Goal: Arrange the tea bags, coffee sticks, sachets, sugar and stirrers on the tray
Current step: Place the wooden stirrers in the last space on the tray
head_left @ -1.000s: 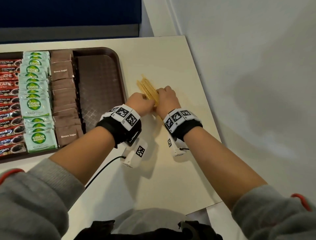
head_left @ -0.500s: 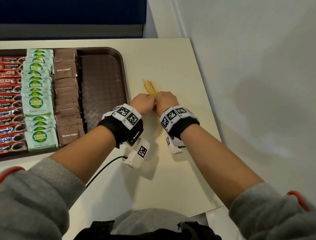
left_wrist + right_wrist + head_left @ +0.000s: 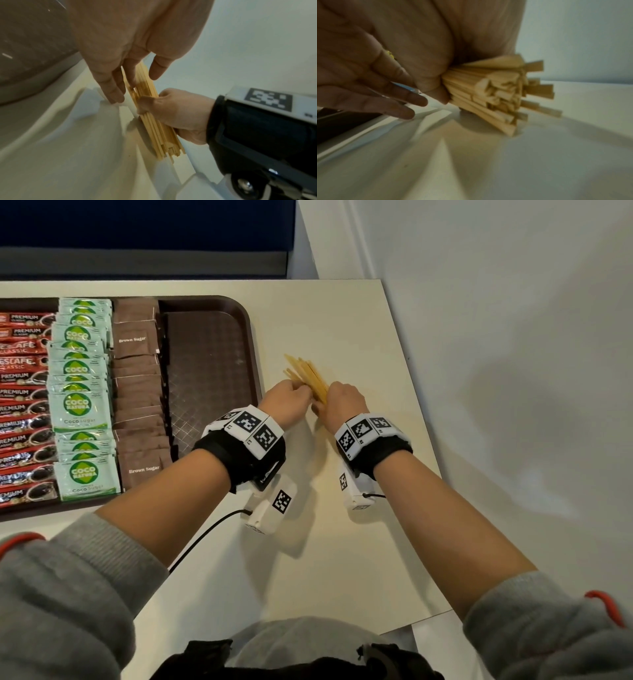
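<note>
Both hands, left hand (image 3: pixel 289 402) and right hand (image 3: pixel 342 405), squeeze the stirrers (image 3: pixel 308 376) together above the desk (image 3: pixel 342 542). Next they likely go on the tray's (image 3: pixel 251 337) bare side.

Both forearms extend toward 12 o'clock, wrists level. Left hand (image 3: pixel 289 402) and right hand (image 3: pixel 342 404) nearly touching, fingers of each curled, jointly gripping one bundle of stirrers (image 3: pixel 310 376).
</note>
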